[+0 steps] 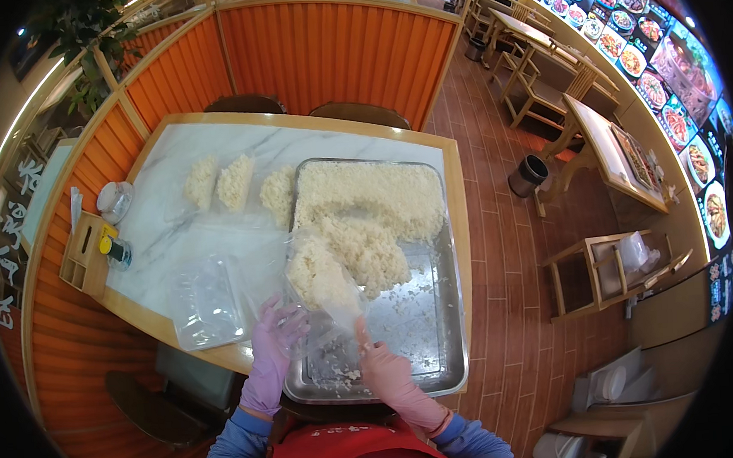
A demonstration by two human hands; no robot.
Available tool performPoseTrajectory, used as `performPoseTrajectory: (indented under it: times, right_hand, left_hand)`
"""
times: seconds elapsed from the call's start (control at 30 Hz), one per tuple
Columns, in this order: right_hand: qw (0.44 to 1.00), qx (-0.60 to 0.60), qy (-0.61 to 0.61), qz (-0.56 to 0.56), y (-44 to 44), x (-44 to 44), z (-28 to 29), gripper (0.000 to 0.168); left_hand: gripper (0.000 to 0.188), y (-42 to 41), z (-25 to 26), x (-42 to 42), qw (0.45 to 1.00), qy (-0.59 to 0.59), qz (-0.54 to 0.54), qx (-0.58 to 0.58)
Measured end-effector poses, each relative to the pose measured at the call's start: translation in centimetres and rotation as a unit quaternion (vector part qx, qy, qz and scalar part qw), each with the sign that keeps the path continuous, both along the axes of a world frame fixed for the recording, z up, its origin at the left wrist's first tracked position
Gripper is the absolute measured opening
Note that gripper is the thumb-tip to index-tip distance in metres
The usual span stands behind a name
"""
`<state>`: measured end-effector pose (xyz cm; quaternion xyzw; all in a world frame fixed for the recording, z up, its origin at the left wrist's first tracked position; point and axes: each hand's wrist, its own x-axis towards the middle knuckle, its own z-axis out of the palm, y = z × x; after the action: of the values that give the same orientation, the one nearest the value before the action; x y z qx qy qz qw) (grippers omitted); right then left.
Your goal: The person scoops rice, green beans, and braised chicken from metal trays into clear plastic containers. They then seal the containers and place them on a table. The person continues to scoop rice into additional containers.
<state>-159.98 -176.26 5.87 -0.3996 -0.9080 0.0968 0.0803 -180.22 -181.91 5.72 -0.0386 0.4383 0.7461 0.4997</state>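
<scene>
Cooked rice (364,185) fills the far part of a large steel tray (453,349) in front of me; its near part shows bare metal with loose grains. My right hand (386,374), in a pinkish glove, is closed on the handle end of a rice paddle (339,292), whose blade lies against rice in a clear plastic bag (309,263). My left hand (279,333), in a purple glove, is at the bag's near edge with fingers spread and curved; whether it grips the plastic is unclear. Left of the tray lie several rice-filled clear bags (235,183).
Clear plastic containers (209,305) rest at the marble-patterned table's (155,234) near left edge. A wooden holder (88,250), a yellow-capped bottle (116,248) and a round jar (115,198) line the left side. Orange partitions (332,56) border the far side; chair backs (360,114) stand there.
</scene>
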Motion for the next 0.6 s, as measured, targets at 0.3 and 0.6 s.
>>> performPoseTrajectory:
  times: [0.3, 0.6]
  right_hand:
    - [0.787, -0.524, 0.278, -0.166, 4.5, 0.7, 5.3, 0.04]
    - [0.938, -0.287, 0.148, -0.128, 3.8, -4.0, 3.9, 0.044]
  left_hand:
    - [0.038, 0.0, 1.2, -0.2, 0.997, 0.073, -0.012, 0.008]
    - [0.043, 0.0, -0.1, 1.3, 0.995, 0.079, -0.028, 0.061]
